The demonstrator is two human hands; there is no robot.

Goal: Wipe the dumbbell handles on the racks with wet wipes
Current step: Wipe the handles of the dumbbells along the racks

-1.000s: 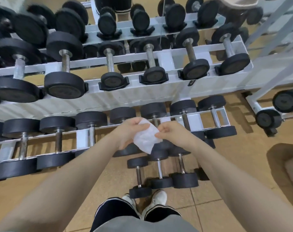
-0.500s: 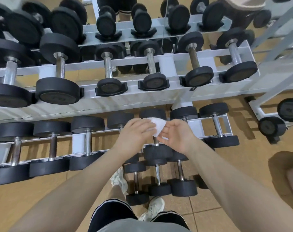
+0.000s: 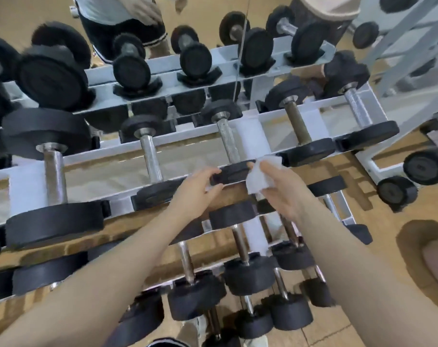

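A white two-tier rack (image 3: 25, 194) holds black-headed dumbbells with steel handles. My right hand (image 3: 286, 196) is shut on a crumpled white wet wipe (image 3: 261, 175), which it presses against the right side of the near head (image 3: 234, 171) of a middle dumbbell on the upper tier. My left hand (image 3: 196, 187) pinches the left edge of that same head between thumb and fingers. That dumbbell's steel handle (image 3: 228, 141) runs away from me, bare and uncovered.
Neighbouring handles lie to the left (image 3: 150, 156) and right (image 3: 298, 126) on the upper tier. The lower tier's dumbbells (image 3: 240, 242) sit under my forearms. A mirror behind reflects the rack and a person's shorts (image 3: 122, 31). Another rack frame (image 3: 400, 58) stands at the right.
I have leaned in and both hands rose from the lower tier to the upper one. They have parted: the right keeps the wipe, the left has taken hold of the dumbbell's head.
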